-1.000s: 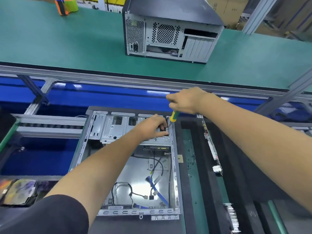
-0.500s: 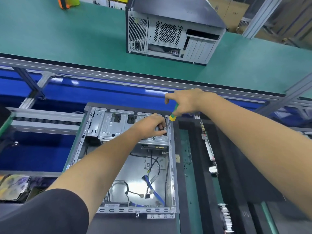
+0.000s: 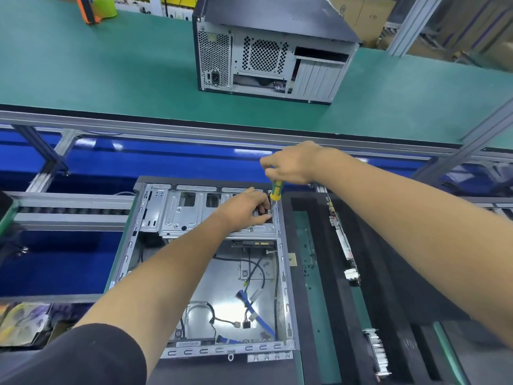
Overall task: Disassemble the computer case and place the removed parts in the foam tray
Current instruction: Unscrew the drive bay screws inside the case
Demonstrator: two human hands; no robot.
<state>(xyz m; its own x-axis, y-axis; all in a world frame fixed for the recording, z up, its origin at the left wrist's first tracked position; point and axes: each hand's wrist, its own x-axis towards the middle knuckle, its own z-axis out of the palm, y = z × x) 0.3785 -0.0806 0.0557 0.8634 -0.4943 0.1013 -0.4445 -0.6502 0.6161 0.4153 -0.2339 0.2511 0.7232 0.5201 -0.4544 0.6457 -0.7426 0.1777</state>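
An open computer case (image 3: 283, 273) lies flat in front of me, with loose black and blue cables (image 3: 249, 301) on its floor. My left hand (image 3: 247, 207) rests on the metal drive cage (image 3: 180, 212) at the far end, fingers curled on a dark part by the right wall. My right hand (image 3: 288, 165) grips a screwdriver (image 3: 276, 190) with a green and yellow handle, held upright with its tip at the cage's right edge. To the right lies the black foam tray (image 3: 394, 301) with a circuit board (image 3: 342, 240) standing in one slot and a finned card (image 3: 377, 354) in another.
A closed computer case (image 3: 266, 51) stands on the green conveyor belt (image 3: 83, 65) beyond the aluminium rail. An orange and green object (image 3: 94, 6) sits at the belt's far left. Blue panels and roller rails lie to the left of the case.
My right hand has shifted slightly on the screwdriver handle, with the finger now raised. My left hand stays on the drive cage. The view has tilted a little.
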